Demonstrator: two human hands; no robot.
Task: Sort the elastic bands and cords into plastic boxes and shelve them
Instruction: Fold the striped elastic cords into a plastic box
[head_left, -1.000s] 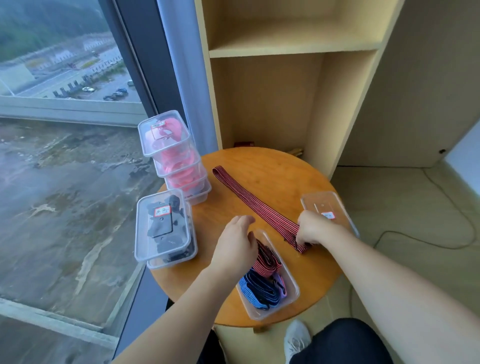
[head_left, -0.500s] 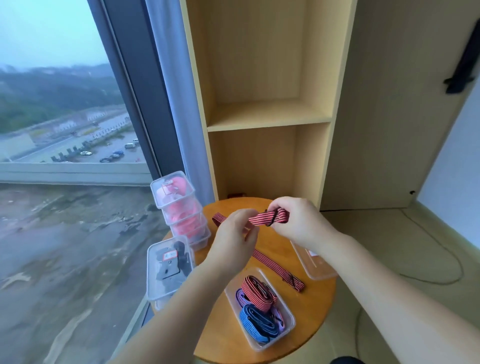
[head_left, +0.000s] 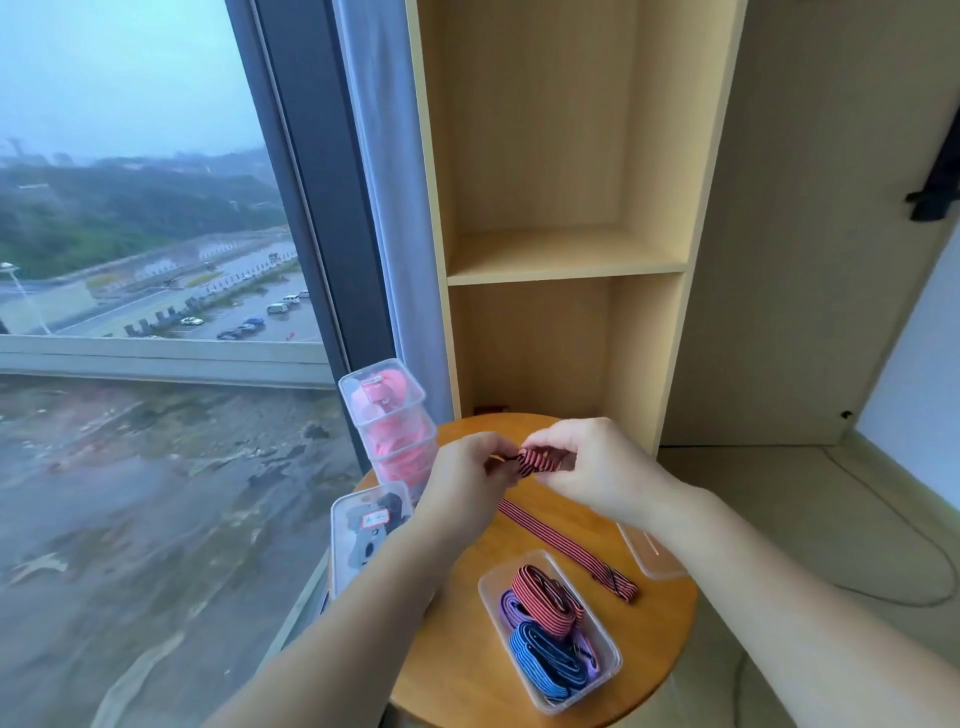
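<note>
Since a second earlier, our left hand (head_left: 462, 493) and right hand (head_left: 597, 467) had raised the red-and-black striped elastic band (head_left: 537, 461), both pinching its folded end between them; boxing remained.

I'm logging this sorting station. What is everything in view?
Table: one, wooden, round, by window
Shelf unit: one, light wood, behind table
Striped band: one, red-black, partly rolled, tail on table
Open box: one, clear, table front
Rolled bands: at least three; red-striped, purple, blue; inside open box
Pink-filled boxes: stack, clear, table's left rear
Dark-filled box: one, clear, lidded, table's left
Lid: one, clear, table's right
Left hand: pinches band
Right hand: holds roll
</note>
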